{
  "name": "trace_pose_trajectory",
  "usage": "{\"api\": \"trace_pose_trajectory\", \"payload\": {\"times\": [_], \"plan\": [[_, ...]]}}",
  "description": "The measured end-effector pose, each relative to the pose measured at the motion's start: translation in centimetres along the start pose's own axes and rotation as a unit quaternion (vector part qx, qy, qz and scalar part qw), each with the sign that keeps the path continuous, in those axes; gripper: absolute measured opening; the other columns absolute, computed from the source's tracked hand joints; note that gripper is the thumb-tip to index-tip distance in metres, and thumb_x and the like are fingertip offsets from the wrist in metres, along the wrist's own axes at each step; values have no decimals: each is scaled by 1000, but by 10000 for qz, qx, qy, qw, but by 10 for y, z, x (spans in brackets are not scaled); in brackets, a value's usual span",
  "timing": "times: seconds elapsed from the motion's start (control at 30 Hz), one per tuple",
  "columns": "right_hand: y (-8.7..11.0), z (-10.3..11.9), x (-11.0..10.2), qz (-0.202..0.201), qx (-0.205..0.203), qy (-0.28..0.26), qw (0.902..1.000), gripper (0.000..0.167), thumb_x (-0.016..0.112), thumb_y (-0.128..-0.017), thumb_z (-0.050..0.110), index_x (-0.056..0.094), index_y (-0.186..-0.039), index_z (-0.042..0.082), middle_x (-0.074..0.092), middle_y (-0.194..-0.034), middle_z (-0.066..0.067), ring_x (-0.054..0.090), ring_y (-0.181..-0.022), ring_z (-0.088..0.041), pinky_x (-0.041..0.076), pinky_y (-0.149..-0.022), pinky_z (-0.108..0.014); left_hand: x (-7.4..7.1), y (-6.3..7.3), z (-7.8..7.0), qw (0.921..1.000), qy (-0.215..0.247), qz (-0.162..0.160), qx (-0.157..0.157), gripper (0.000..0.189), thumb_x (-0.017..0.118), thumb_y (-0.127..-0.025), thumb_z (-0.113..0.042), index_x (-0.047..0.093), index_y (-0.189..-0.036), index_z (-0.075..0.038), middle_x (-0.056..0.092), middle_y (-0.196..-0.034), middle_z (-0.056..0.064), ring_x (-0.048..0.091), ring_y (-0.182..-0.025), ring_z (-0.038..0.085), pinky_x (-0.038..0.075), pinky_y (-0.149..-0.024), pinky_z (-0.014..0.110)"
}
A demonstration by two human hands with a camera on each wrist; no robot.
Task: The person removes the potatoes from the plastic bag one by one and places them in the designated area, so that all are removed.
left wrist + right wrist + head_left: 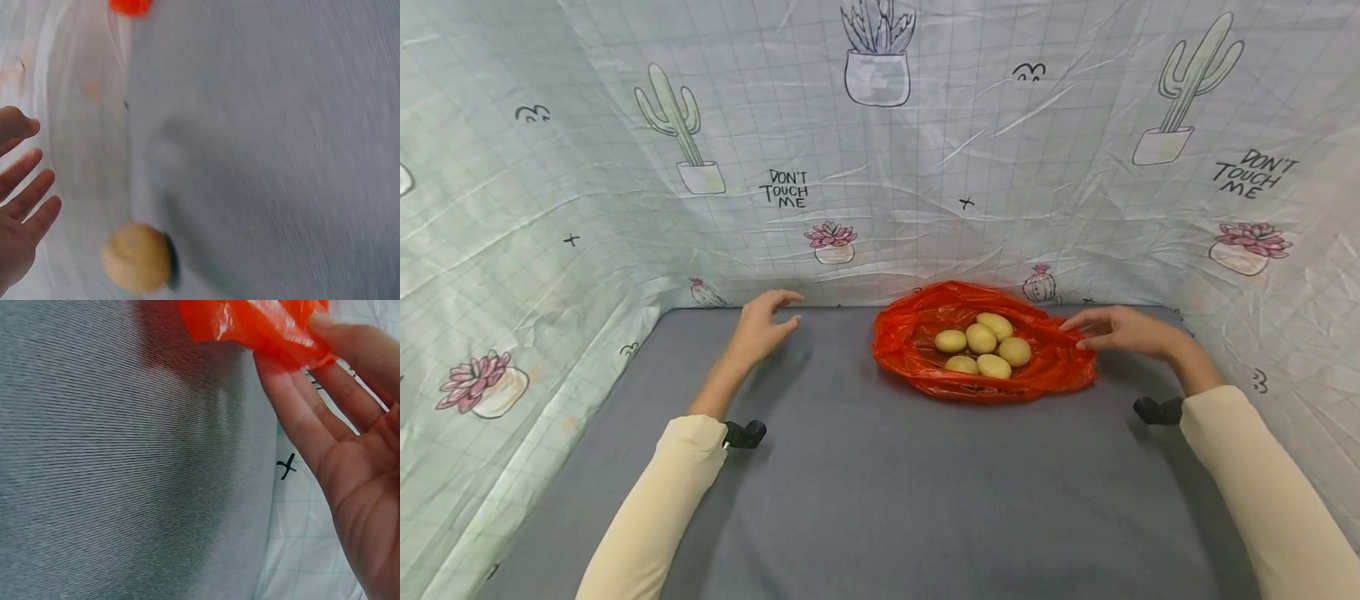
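A red plastic bag (pixel 917 379) lies spread on the grey table with its mouth turned up, and several potatoes (pixel 981 338) rest together inside it. At the bag's right edge my right hand (pixel 1116 330) pinches the thin plastic (pixel 269 325) between thumb and fingers. My left hand (pixel 763 327) is held above the table to the left of the bag, fingers loosely bent and apart, holding nothing. In the left wrist view a blurred potato (pixel 137 257) appears beside the left hand (pixel 25 212), not touching it; the head view does not show this potato.
A grey table (pixel 880 500) spreads in front of me. Pale cloth (pixel 940 167) printed with potted cacti hangs behind it and along both sides. Dark wrist mounts (pixel 745 434) stick out from the sleeves.
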State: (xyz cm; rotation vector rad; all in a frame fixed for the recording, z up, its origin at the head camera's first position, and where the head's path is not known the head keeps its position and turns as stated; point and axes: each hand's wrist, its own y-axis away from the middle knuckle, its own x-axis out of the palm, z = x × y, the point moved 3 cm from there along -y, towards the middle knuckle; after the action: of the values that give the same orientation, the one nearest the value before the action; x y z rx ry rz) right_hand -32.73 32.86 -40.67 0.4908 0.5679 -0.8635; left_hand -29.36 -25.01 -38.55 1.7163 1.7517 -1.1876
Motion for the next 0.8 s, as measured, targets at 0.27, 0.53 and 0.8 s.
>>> {"api": "trace_pose_trajectory", "payload": {"times": [0.27,0.53,0.8], "plan": [[-2,0,2,292,227,-182,9992,42,70,-98,21,62,-135,4,56,-141,-20,58,-119,-22,51,-91,-25,14,-1,-52,9943,549,1,911,31,73,-93,-8,69,-124,-5,67,-125,13,62,-118,30,52,-99,48],[-1,0,7,226,258,-61,9994,42,70,-98,23,63,-135,6,56,-143,-18,56,-127,-32,49,-94,-26,28,5,-97,9839,1004,364,1436,29,73,-93,-7,70,-122,-7,69,-121,11,65,-114,30,54,-97,47],[0,-1,13,46,260,90,9996,44,71,-97,26,63,-136,7,55,-145,-19,53,-132,-40,47,-101,-37,47,3,-134,9709,738,755,2151,26,72,-93,-8,71,-120,-6,70,-120,10,64,-110,23,54,-96,41]]}}
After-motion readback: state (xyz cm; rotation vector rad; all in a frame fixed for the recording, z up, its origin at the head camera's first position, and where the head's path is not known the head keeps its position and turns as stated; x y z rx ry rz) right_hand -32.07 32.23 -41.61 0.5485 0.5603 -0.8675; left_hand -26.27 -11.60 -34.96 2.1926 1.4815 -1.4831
